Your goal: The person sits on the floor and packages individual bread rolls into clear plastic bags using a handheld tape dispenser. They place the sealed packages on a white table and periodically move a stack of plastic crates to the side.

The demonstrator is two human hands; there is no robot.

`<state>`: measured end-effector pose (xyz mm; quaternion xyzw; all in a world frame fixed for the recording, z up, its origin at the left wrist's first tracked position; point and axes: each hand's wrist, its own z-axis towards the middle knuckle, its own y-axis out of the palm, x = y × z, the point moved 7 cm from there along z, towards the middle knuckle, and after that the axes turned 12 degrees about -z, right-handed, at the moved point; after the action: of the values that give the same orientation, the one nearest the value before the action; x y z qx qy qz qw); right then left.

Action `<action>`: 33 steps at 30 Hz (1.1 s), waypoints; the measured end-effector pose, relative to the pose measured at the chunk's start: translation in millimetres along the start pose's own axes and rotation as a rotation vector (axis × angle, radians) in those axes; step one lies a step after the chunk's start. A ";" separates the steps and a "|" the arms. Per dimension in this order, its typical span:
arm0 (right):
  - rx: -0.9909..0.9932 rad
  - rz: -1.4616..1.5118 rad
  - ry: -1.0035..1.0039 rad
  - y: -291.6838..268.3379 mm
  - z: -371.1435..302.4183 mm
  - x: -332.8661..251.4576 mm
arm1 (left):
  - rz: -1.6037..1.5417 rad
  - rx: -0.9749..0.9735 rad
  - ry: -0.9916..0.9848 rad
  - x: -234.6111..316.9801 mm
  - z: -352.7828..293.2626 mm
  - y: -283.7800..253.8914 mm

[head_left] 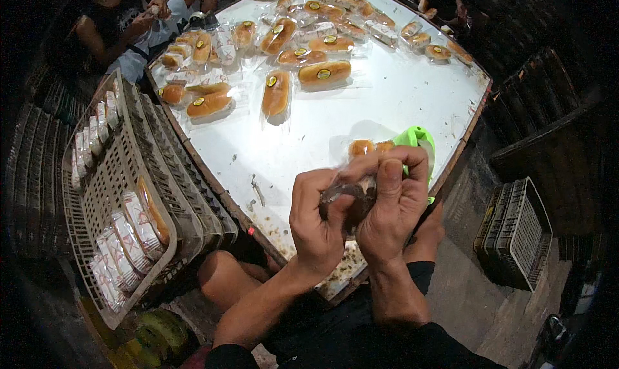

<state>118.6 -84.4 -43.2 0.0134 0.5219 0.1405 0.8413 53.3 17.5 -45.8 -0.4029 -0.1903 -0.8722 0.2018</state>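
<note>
Over the table's (387, 104) near end, the left hand (312, 220) and right hand (394, 208) curl tightly, pinching a clear wrapper (335, 189) between them; its contents are unclear. Toward the table's right edge stands a green holder (416, 135); buns (324, 74) cover its far half.
</note>
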 end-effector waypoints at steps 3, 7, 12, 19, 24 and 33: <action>0.047 -0.246 -0.082 -0.7 -1.5 0.0 | -0.027 0.062 -0.363 -29.6 -10.1 -14.4; -0.097 -0.464 -0.208 10.9 -12.9 -2.9 | -0.201 0.060 -0.403 -45.8 -7.8 -17.3; -0.388 -0.703 -0.197 3.9 -14.7 5.7 | -0.099 0.018 -0.272 -40.3 -5.7 -15.3; -0.224 -0.554 -0.044 -22.5 -18.6 -3.9 | -0.176 -0.117 -0.417 -44.7 -14.4 -5.4; -0.281 -0.783 -0.216 -23.7 -22.1 -4.1 | -0.075 -0.294 -0.254 -23.8 -3.5 -4.5; -0.008 -0.072 0.457 1.0 -45.3 55.6 | -0.281 0.171 -0.840 -77.3 -33.2 -24.4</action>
<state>101.5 -75.1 -112.3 -0.0407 0.6985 0.1117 0.7057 66.1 37.1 -130.3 -0.6740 -0.3801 -0.6332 0.0194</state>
